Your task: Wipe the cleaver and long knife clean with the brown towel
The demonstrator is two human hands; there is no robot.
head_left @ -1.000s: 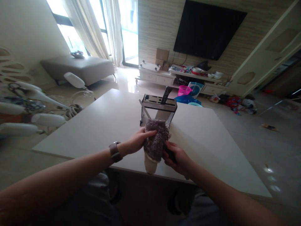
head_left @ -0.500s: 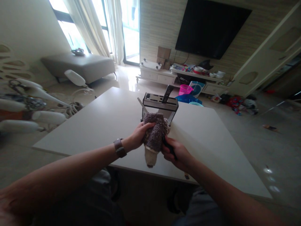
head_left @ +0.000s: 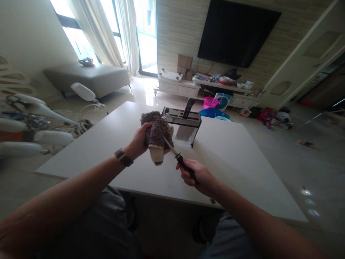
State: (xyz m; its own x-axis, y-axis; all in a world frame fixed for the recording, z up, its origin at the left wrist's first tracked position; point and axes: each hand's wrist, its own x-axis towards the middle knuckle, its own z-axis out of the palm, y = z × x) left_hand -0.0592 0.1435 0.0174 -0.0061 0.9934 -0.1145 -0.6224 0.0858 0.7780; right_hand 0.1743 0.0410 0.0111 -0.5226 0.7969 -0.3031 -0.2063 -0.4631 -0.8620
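My left hand is closed around a fuzzy brown-grey cloth with a beige end that hangs toward me. In my right hand is the black handle of a sharpening steel, which has a small guard. Its metal rod points up and left, and the tip reaches the cloth, partly hidden by its folds. Just behind the cloth, a metal-and-black knife block stands on the white table. One black-handled knife sticks up from a slot in its top.
A small dark object lies at the table's near edge. Beyond the far edge are a pink basket and a blue plastic item. White curved fixtures stand on the left, and a grey bench is by the window.
The cloth has moved left and slightly up with my left hand, away from the knife block's front. The steel's rod has come mostly out of the cloth.
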